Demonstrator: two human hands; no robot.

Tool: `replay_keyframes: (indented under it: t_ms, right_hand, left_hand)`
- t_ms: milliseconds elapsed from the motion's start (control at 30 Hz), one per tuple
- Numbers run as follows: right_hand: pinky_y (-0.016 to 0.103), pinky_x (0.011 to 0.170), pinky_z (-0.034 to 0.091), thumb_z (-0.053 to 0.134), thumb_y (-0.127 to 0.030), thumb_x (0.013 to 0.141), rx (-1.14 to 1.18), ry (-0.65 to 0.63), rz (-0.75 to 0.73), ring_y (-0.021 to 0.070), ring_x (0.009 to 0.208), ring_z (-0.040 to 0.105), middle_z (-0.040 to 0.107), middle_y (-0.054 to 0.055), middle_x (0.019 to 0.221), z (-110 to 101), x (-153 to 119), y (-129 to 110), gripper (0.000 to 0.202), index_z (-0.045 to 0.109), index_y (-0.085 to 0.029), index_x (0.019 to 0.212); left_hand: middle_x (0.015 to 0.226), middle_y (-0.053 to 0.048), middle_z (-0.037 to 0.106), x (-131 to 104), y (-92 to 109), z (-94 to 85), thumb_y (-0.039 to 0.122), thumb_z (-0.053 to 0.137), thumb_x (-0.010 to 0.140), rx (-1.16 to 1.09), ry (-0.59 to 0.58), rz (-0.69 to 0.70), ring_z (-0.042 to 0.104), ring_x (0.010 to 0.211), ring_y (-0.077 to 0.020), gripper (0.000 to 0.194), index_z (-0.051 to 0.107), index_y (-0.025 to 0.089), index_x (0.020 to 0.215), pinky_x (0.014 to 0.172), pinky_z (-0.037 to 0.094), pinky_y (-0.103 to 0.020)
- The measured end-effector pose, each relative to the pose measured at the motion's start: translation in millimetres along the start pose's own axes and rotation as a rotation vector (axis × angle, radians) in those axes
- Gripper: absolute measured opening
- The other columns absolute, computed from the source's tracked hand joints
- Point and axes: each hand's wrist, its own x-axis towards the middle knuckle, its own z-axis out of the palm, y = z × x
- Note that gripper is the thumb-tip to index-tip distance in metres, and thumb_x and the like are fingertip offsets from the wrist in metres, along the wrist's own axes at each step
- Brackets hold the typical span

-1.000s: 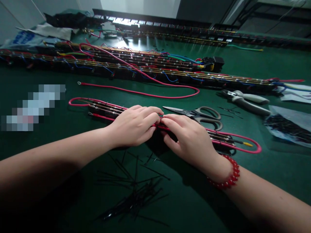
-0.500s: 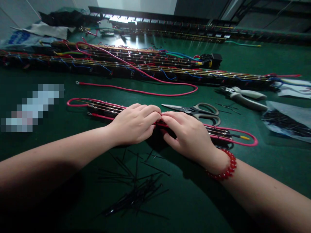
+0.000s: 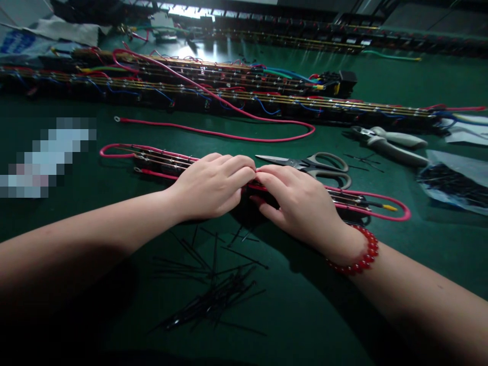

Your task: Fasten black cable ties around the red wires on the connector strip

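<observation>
Together, our left hand (image 3: 215, 185) and right hand (image 3: 301, 203) bent over the middle of the wired bar (image 3: 168, 161), fingertips meeting narrowly at its red cable (image 3: 389, 197); whether we pinched anything between them, we couldn't tell. The bar lay across the green table (image 3: 305, 315), just nearer us than the scissors (image 3: 305, 165), with loose black ties (image 3: 213, 300) nearer still.

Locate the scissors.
In the head view, the scissors lie right of centre, just beyond the right hand and left of the pliers.

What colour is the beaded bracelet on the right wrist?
The bracelet is red, glossy and translucent-looking; the head view shows it best.
</observation>
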Motion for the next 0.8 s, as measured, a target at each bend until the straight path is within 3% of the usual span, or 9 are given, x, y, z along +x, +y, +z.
replay_keyframes:
  t_ms: [267, 467, 633, 700, 800]
  right_hand:
    - [0.04, 0.079, 0.053, 0.062, -0.023, 0.089, -0.012, 0.016, 0.041, 0.031, 0.096, 0.068, 0.072, 0.016, 0.115, 0.8, -0.9, 0.8, 0.026, 0.065, -0.011, 0.112]
    - [0.036, 0.067, 0.048, 0.061, -0.031, 0.089, -0.098, 0.042, 0.139, 0.0286, 0.089, 0.068, 0.073, 0.015, 0.102, 1.0, -0.5, 1.4, 0.025, 0.064, -0.012, 0.105]
    - [0.036, 0.064, 0.044, 0.064, -0.034, 0.083, -0.178, -0.032, 0.234, 0.0285, 0.084, 0.064, 0.071, 0.012, 0.091, -3.9, -0.4, 5.6, 0.026, 0.063, -0.013, 0.098]
    - [0.037, 0.065, 0.044, 0.065, -0.038, 0.084, -0.198, -0.064, 0.267, 0.0291, 0.084, 0.063, 0.071, 0.013, 0.091, -5.0, -0.9, 7.4, 0.031, 0.063, -0.012, 0.101]
    - [0.038, 0.07, 0.045, 0.06, -0.047, 0.091, -0.213, -0.086, 0.267, 0.0302, 0.091, 0.064, 0.072, 0.014, 0.102, -5.0, -1.8, 8.4, 0.048, 0.061, -0.01, 0.122]
  left_hand:
    - [0.128, -0.01, 0.065, -0.8, 0.5, -0.3, 0.02, 0.049, 0.093, 0.072, -0.002, 0.016, 0.067, 0.102, -0.0252, 0.026, 0.057, 0.016, 0.118, 0.084, 0.051, -0.039]
    - [0.124, -0.014, 0.066, -2.2, 1.1, -3.7, 0.042, 0.052, 0.096, 0.152, 0.006, -0.167, 0.064, 0.107, -0.0324, 0.036, 0.059, 0.014, 0.118, 0.09, 0.049, -0.047]
    - [0.113, -0.017, 0.069, -1.9, 2.6, -5.6, 0.062, 0.049, 0.096, 0.196, -0.045, -0.29, 0.065, 0.099, -0.0346, 0.054, 0.063, 0.013, 0.113, 0.085, 0.047, -0.048]
    - [0.104, -0.014, 0.07, -1.7, 2.7, -5.8, 0.063, 0.046, 0.097, 0.211, -0.071, -0.312, 0.066, 0.094, -0.0335, 0.054, 0.064, 0.014, 0.111, 0.081, 0.047, -0.046]
    - [0.097, -0.011, 0.071, -1.7, 2.5, -5.4, 0.061, 0.046, 0.098, 0.202, -0.092, -0.327, 0.068, 0.091, -0.0315, 0.05, 0.064, 0.016, 0.112, 0.077, 0.047, -0.043]
